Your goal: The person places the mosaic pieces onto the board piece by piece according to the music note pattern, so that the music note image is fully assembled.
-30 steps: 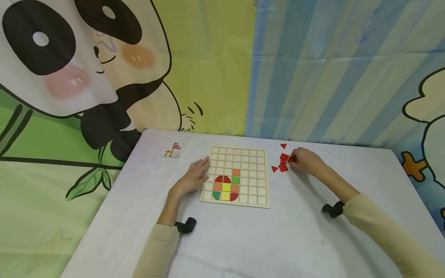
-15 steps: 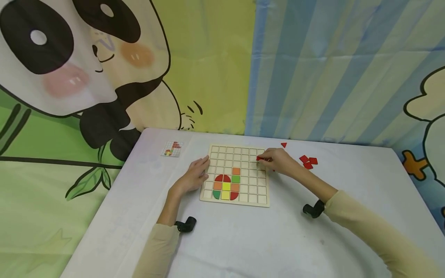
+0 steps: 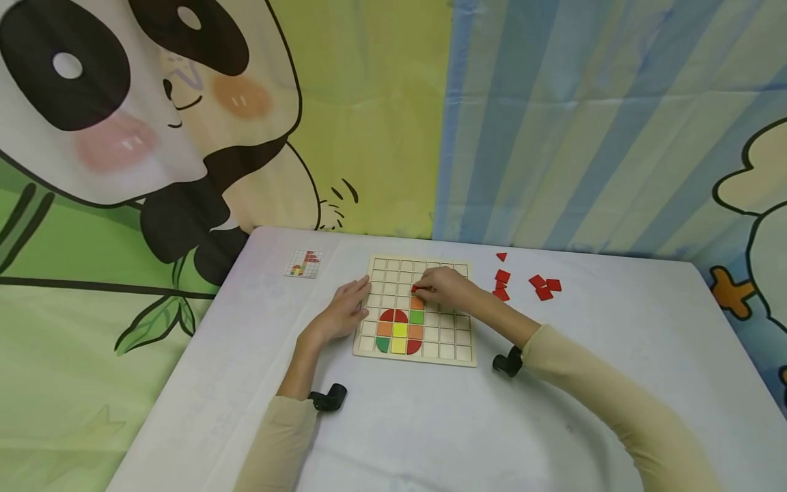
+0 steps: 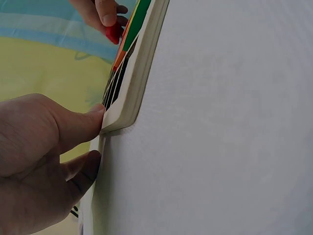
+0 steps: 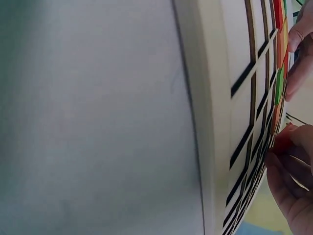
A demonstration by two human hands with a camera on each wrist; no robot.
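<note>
A square wooden grid board [image 3: 449, 321] lies on the table with coloured pieces in its lower left part: red and green curved pieces and orange, yellow and green squares. My left hand [image 3: 340, 314] rests at the board's left edge, its thumb [image 4: 83, 128] touching the rim in the left wrist view. Over the board, my right hand [image 3: 447, 287] pinches a small red piece [image 4: 113, 33] between thumb and fingers, just above the topmost orange square [image 3: 417, 303]. The red piece's full shape is hidden by the fingers.
Right of the board lie loose red squares [image 3: 544, 294], more red pieces [image 3: 502, 276] partly behind my right forearm, and a red triangle [image 3: 501, 257]. A small pattern card [image 3: 304, 264] lies to the left. A printed curtain [image 3: 381, 123] stands behind the table.
My right hand has moved left from the loose red pieces to the middle of the board, carrying a red piece. The left hand has stayed at the board's edge.
</note>
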